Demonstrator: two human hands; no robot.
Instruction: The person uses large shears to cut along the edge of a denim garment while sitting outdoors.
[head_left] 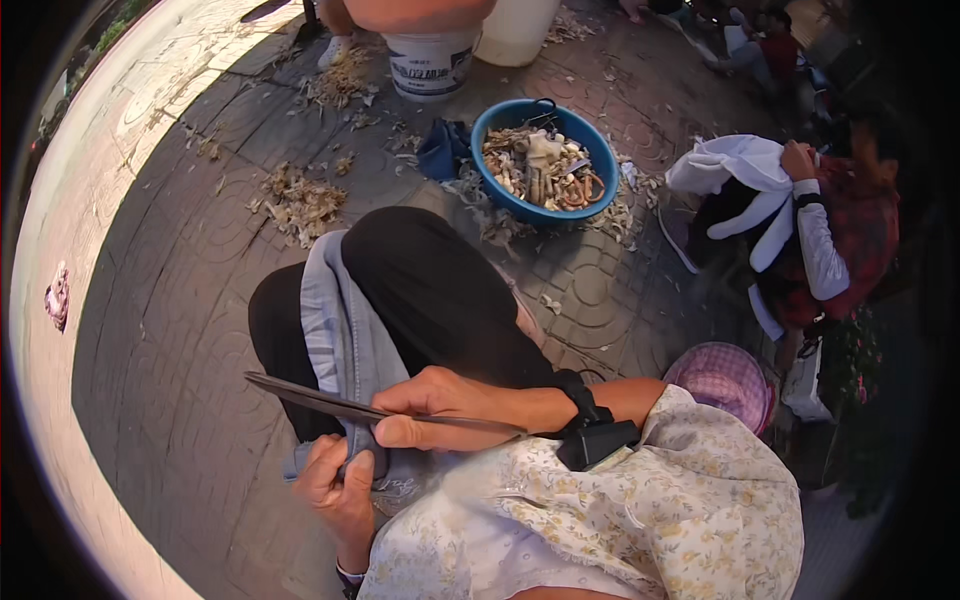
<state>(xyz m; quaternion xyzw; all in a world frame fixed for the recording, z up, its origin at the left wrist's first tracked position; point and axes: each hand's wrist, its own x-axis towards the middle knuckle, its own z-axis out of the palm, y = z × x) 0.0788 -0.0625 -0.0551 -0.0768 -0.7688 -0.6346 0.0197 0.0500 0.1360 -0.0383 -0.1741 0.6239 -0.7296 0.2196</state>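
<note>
My right hand (455,405) is wrapped round a long, thin, dark blade-like tool (305,394). One end points out to the left past my knee, and the other runs back along my wrist; its exact kind is unclear. Just below it, my left hand (335,490) is closed, with the thumb pressed against a fold of grey cloth (350,325). Whether anything small is pinched there too is hidden. The cloth drapes over my lap between my black-trousered knees (430,285).
Ahead stands a blue basin (500,195) of pale, shell-like scraps. Dry husk-like litter (300,203) lies on the paving. Beyond are a white bucket (428,65) and an orange-brown tub. At right, a person (845,220) sits near a pink checked hat (720,380).
</note>
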